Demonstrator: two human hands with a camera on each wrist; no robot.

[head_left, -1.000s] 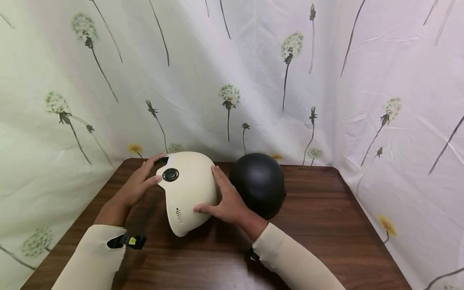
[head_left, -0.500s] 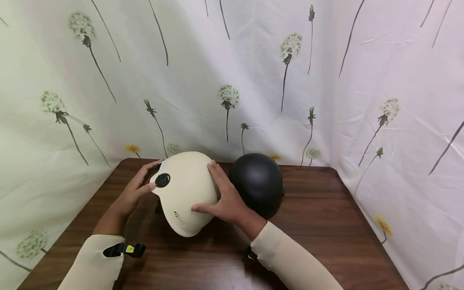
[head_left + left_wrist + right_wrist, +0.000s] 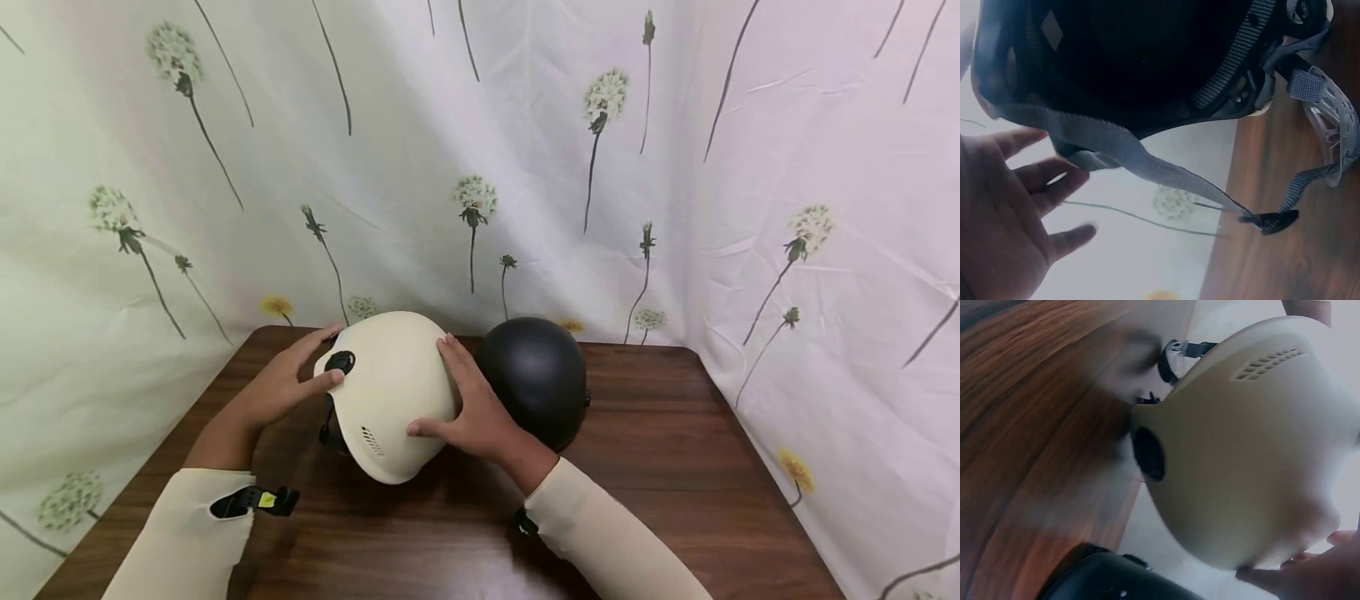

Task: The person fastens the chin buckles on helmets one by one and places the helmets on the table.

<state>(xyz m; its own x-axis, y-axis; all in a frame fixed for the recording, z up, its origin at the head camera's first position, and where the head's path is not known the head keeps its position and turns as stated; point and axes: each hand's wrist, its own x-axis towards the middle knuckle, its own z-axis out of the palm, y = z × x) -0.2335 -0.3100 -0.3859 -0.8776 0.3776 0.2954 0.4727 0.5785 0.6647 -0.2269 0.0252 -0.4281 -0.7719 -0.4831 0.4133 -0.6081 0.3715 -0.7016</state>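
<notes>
My left hand (image 3: 281, 385) and right hand (image 3: 477, 417) flank a first helmet (image 3: 393, 383) toward the far left part of the counter (image 3: 652, 475), its chin strap (image 3: 1154, 170) trailing from the underside. A second helmet (image 3: 534, 375) sits on the counter just to its right, partly behind my right arm. A curtain (image 3: 408, 183) rises behind and along both sides.
</notes>
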